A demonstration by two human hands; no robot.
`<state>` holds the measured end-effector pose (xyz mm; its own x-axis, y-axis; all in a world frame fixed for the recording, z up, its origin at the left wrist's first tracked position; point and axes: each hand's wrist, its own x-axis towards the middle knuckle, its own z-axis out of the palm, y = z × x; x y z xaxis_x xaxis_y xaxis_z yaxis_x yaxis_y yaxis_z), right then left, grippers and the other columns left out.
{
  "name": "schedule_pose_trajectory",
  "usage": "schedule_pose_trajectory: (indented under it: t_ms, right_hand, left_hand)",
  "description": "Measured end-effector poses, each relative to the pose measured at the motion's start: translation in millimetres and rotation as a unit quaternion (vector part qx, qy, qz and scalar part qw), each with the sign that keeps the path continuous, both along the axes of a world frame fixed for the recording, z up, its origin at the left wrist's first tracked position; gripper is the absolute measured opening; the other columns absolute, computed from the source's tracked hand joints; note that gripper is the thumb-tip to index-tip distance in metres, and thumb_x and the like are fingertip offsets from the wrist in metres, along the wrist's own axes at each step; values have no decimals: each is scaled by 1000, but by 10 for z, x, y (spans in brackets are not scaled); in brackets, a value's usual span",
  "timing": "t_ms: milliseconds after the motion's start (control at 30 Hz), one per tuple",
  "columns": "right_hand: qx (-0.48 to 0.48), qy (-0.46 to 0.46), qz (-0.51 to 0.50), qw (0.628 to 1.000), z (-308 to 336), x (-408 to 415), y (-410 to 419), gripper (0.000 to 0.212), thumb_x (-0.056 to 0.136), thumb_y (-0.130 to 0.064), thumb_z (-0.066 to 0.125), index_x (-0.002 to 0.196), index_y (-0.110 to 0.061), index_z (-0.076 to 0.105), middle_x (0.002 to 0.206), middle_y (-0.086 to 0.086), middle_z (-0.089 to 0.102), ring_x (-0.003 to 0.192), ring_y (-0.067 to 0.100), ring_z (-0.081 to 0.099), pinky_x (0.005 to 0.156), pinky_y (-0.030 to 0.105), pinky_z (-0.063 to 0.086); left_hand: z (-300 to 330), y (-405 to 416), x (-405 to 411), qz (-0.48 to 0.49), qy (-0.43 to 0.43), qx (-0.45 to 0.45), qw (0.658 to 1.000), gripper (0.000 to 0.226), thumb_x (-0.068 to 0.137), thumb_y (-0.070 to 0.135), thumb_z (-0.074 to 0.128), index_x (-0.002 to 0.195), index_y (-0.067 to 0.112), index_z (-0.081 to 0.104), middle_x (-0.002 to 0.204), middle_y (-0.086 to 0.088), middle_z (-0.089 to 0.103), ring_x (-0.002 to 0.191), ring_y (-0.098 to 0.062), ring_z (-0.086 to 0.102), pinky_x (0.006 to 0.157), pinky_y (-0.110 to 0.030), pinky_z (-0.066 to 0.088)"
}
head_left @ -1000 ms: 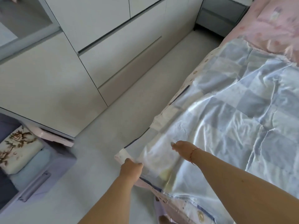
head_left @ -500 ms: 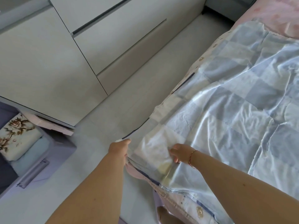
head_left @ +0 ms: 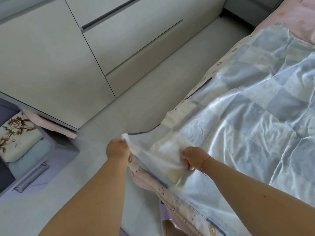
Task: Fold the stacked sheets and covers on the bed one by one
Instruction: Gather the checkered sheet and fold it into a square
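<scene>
- Gripping the near corner of the blue-and-white checked cover (head_left: 247, 120), the person works at the bed's foot-side edge; the cover lies spread flat over the bed (head_left: 303, 19), its corner lifted just off the mattress edge.
- The left hand (head_left: 117, 149) is curled into a fist around the corner's tip, a small tuft of white cloth sticking out above the knuckles; it hangs just off the cover's edge, over the floor (head_left: 133, 106).
- The right hand (head_left: 192, 157) sits just inside the cover's corner, its fingers bent and pinching a fold of the thin fabric against the thumb; a red thread bracelet (head_left: 203, 165) circles its wrist.
- Between the two hands the cloth is pulled taut, with a yellowish patch showing through below it.
- Under the cover's edge a pink patterned layer (head_left: 153, 178) with dotted trim hangs down, likely another piece of the stack.
- The step in hand appears to be finding and securing a corner before the first fold of this cover; none of it looks folded yet.
- The next move likely calls for keeping both grips firm and carrying the corner across the cover toward the far edge, lifting only the top layer so the pink one stays put.
- Well apart from the cover, beyond the floor, stand white cabinets (head_left: 51, 65), and a lilac storage box (head_left: 56, 150) holding folded floral linens (head_left: 15, 133).
</scene>
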<state>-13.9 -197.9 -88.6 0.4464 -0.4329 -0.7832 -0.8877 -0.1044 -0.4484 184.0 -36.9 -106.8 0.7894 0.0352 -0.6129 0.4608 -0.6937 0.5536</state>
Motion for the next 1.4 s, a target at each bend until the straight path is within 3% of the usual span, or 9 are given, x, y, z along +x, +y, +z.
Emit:
schedule_pose_trajectory:
  t_ms: [233,400,567,700,800,967,1067,1267,1400]
  right_hand:
    - [-185,-77,55,978,338,713,-326,15,94,-27,48,95,-14,56,100,8,63,87,24,58,80,34,49]
    - [-162,-192,151,956,625,1396,-375,47,92,-16,52,138,-22,41,146,-2,35,126,19,43,96,23,37]
    - [-62,-111,268,955,797,1805,-337,59,86,3,34,134,-30,46,131,-3,48,100,26,54,78,33,50]
    - [-217,3,478,851,1016,1877,-446,40,86,0,35,115,-14,59,109,8,58,86,28,53,60,27,43]
    - [-352,39,538,765,1089,1758,-731,33,87,-11,40,107,-21,65,113,4,57,108,26,47,83,29,43]
    - [-293,-33,407,864,1312,1383,-1262,7,85,-35,58,82,-30,62,110,-6,62,109,19,53,94,32,43]
    - [-226,-138,309,914,1582,1110,-1355,9,88,-26,61,81,-20,63,98,-2,62,95,19,57,84,28,43]
    - [-314,-185,291,885,2099,411,-1439,27,91,-27,59,68,-28,47,69,-9,49,73,17,46,60,23,33]
    - [-356,-137,281,881,2387,-321,-1423,29,91,-23,54,65,-25,40,64,-5,45,71,20,44,64,31,36]
  left_hand:
    - [259,169,203,149,-19,-181,972,12,99,11,47,102,4,57,98,-18,62,98,-34,60,85,-44,50]
    - [566,111,205,120,68,-338,931,28,99,-2,38,120,-2,56,111,-17,66,101,-28,64,79,-35,54]
    - [876,53,137,32,69,-392,917,29,102,22,48,106,-2,64,100,-15,73,95,-25,70,81,-34,58]
    - [1050,61,115,24,61,-400,914,51,88,39,66,109,-7,59,108,-23,65,100,-34,62,95,-49,47]
    - [1155,50,57,41,38,-399,915,43,92,35,63,107,-4,57,104,-21,64,96,-29,60,93,-48,47]
    - [1358,42,-97,65,25,-414,907,15,92,13,58,80,11,49,91,-12,55,90,-24,53,80,-35,43]
    - [1545,-2,-239,58,29,-408,911,15,74,17,59,77,13,46,86,-9,51,87,-23,50,79,-38,40]
    - [1901,-83,-704,-29,-10,-394,919,22,74,27,61,70,16,42,66,-5,47,73,-23,44,71,-39,35]
    - [2120,1,-1224,-125,-28,-405,905,32,78,31,74,100,11,61,71,4,56,65,-11,51,69,-28,41]
